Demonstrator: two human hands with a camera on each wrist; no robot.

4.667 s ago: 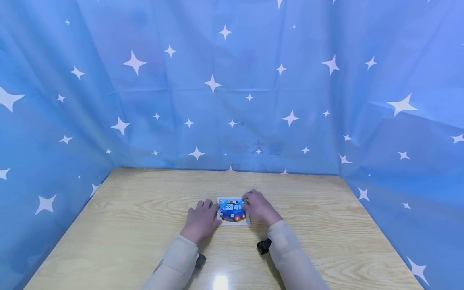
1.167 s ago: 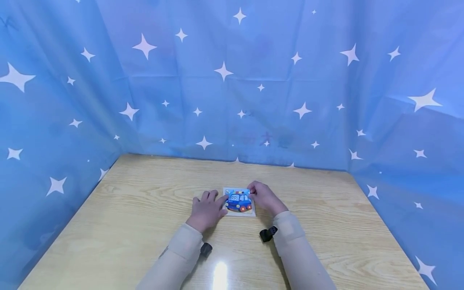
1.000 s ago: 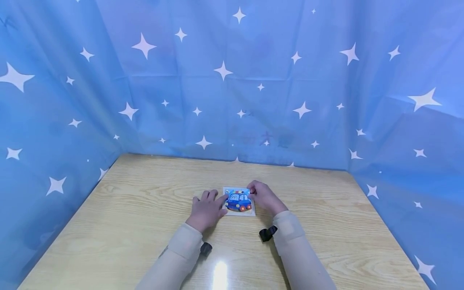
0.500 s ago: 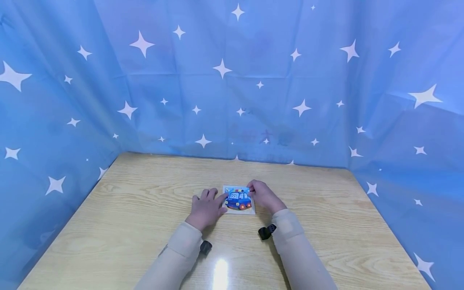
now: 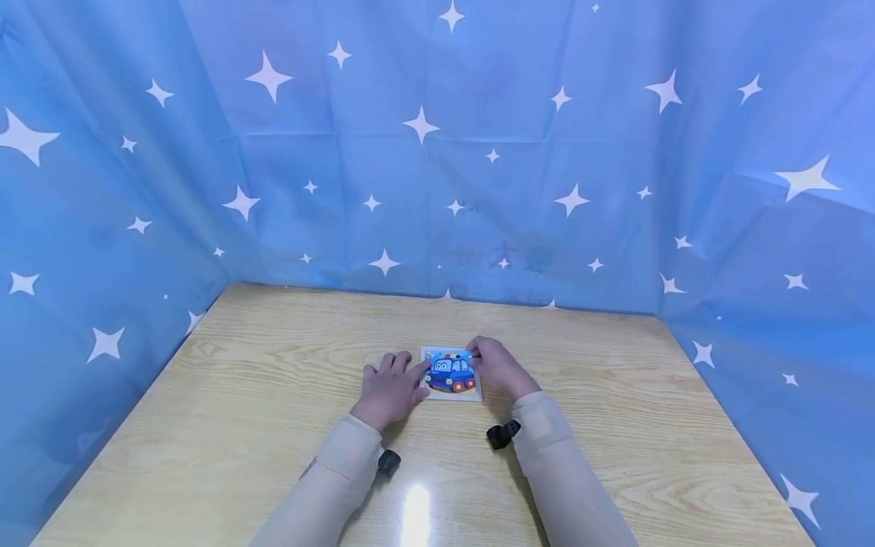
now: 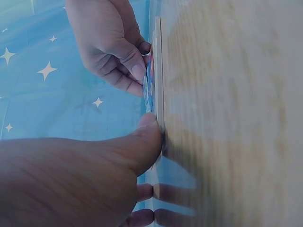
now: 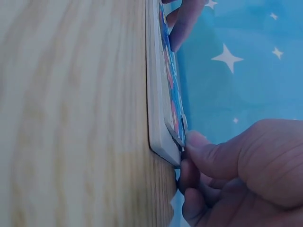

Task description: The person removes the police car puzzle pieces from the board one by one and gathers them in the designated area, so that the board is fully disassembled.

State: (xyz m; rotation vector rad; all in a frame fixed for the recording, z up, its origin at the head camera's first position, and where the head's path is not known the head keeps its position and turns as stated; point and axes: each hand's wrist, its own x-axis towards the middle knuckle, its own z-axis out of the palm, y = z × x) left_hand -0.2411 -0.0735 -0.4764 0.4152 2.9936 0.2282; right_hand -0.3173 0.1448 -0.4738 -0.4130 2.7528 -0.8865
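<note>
A small picture puzzle (image 5: 451, 376) of a blue cartoon car lies flat in a pale wooden tray (image 5: 454, 399) on the table. My left hand (image 5: 388, 389) rests at its left side, fingers spread, the index fingertip on the picture. In the left wrist view, the thumb (image 6: 142, 142) presses on the tray's edge. At the back right corner is my right hand (image 5: 497, 366), its fingers curled. In the right wrist view, the thumb and fingers pinch a puzzle piece (image 7: 184, 124) that stands slightly raised at the corner. Those fingers partly cover the piece.
A light wood-grain table (image 5: 260, 425) spreads around the puzzle. Behind and at both sides hangs a blue curtain (image 5: 342, 167) with white stars. A black wrist camera (image 5: 503, 435) sits on the right wrist, another on the left. Light glares off the table's front.
Since the earliest frame, my left index finger has come onto the picture and the right fingers have drawn together at the back right corner. Over the last second the hands have barely moved; the view has tilted slightly.
</note>
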